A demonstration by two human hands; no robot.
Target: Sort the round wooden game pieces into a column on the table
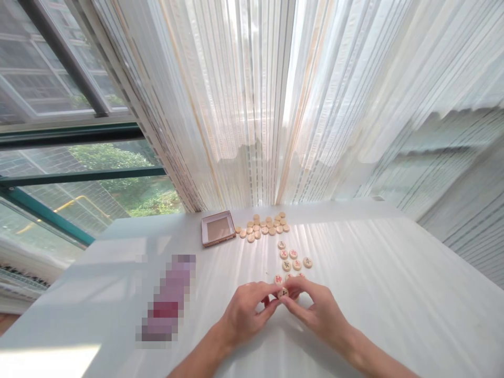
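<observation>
A round wooden Chinese chess piece (283, 293) with a black character is between the fingertips of my two hands near the front of the table. My left hand (244, 310) has thumb and forefinger closed at the piece's left side. From the other side, my right hand (317, 306) pinches at it with thumb and bent fingers. Just beyond my fingers is a row of red-marked pieces (278, 279), partly hidden by my right hand. Farther back lie several face-up pieces with red or black characters, among them a black-marked piece (307, 262) at the right.
Several blank-side-up pieces (272, 231) are clustered at the back of the white table (374, 294). Left of them stands a shallow open box (203, 233). A pixelated purple object (167, 296) lies at the left. Striped curtains (252, 105) hang behind the table, beside a window.
</observation>
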